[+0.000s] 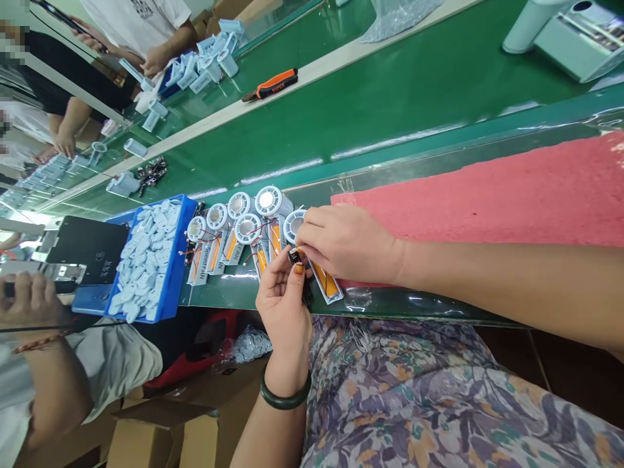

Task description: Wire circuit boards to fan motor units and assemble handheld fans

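Observation:
My left hand (pixel 285 299), with a green bangle at the wrist, pinches a small dark part (pixel 294 256) between thumb and fingertips at the table's near edge. My right hand (pixel 347 242) is closed over the nearest white fan unit (pixel 325 281), whose round head and orange strip show beside my fingers. Several more white fan units (pixel 246 229) with orange strips and red wires lie in a row to the left of it. Both hands meet above the near edge.
A blue tray (pixel 168 296) of white round parts sits left of the row. A pink mat (pixel 511 188) lies to the right. An orange-handled tool (pixel 275 83) rests on the green belt (pixel 390 97). Other people's hands work at the left and far side.

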The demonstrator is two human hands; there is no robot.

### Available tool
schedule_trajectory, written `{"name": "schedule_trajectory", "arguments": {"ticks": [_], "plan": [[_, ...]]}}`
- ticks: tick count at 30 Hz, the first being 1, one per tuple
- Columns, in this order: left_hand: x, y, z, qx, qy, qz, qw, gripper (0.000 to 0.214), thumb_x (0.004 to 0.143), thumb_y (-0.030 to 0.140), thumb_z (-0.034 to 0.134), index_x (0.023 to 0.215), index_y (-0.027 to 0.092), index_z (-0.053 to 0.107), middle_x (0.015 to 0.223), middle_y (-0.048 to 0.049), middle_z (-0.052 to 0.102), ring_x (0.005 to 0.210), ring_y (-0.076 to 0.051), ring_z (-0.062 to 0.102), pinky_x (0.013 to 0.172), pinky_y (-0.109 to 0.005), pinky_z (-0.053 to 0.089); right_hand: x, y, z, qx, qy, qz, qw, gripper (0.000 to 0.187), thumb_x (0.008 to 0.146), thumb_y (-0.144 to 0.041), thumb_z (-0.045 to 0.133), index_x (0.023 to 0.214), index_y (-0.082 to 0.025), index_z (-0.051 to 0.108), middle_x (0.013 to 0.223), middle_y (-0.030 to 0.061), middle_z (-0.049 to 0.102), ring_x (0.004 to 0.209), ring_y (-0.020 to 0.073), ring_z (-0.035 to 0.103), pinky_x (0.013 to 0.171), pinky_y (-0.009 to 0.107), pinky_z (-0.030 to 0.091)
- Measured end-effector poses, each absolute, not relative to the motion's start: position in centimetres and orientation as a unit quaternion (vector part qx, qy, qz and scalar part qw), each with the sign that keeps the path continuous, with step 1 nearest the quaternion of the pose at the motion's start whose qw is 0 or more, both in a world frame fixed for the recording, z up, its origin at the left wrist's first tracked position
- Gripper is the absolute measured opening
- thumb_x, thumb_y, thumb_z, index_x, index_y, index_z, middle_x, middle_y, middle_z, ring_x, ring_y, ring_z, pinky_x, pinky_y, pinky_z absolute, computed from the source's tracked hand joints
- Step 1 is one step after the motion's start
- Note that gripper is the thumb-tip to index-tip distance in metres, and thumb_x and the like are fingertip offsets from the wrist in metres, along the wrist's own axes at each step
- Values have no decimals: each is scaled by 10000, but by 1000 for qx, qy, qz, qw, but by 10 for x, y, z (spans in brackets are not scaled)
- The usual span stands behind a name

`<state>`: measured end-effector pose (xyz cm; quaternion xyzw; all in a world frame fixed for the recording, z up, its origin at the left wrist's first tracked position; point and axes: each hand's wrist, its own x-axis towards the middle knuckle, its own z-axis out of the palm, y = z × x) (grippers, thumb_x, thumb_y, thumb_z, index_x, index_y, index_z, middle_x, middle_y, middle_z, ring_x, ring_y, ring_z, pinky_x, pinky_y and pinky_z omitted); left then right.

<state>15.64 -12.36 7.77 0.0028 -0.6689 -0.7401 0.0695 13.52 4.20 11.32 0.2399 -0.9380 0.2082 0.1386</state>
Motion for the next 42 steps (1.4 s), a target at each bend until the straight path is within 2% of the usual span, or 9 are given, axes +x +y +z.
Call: {"name": "schedule_trajectory", "arguments": {"ticks": [9,13,16,23,29,34,42], "plan": [[156,-123,78,10,-670,-740,66,429,678,435,960,1024,237,799,1009,-54,786,855,-152,741,711,-202,618,135,43,109,265,-935,180,149,140,1039,-162,553,946,-122,649,952,107,621,825,232,533,651,335,271],[158,-125,73,-16,-698,-709,101,364,759,396,914,1073,254,797,991,-31,782,820,-113,723,743,-180,613,135,43,105,279,-931,157,175,192,1055,-158,482,953,-120,639,942,112,616,812,237,524,654,343,269],[161,-128,69,-47,-743,-654,139,312,833,350,858,1125,270,787,1031,-26,779,871,-100,717,801,-165,602,134,44,103,302,-922,144,193,228,1063,-146,435,949,-121,632,915,109,607,812,239,519,656,344,269],[159,-131,69,-96,-779,-598,161,268,878,289,803,1145,279,781,1066,-32,777,957,-135,737,861,-208,618,130,48,102,329,-915,128,195,228,1061,-132,436,935,-124,626,898,98,598,805,235,509,660,343,271],[155,-135,70,-125,-785,-587,154,232,885,320,799,1109,262,785,1057,-40,769,948,-146,737,840,-218,620,128,48,104,340,-916,127,169,247,1072,-110,433,925,-126,631,899,92,607,822,224,518,666,332,272],[156,-131,70,-59,-768,-624,130,357,857,419,826,1152,230,757,985,-43,751,853,-131,716,762,-203,612,131,44,102,286,-927,171,173,150,1047,-168,539,961,-122,652,925,96,622,805,226,536,650,329,275],[158,-127,72,-45,-760,-632,144,309,828,379,846,1071,204,772,882,-26,723,780,-108,701,712,-171,609,134,45,96,292,-912,216,192,145,1019,-157,543,934,-136,659,903,79,607,737,207,510,626,328,266]]}}
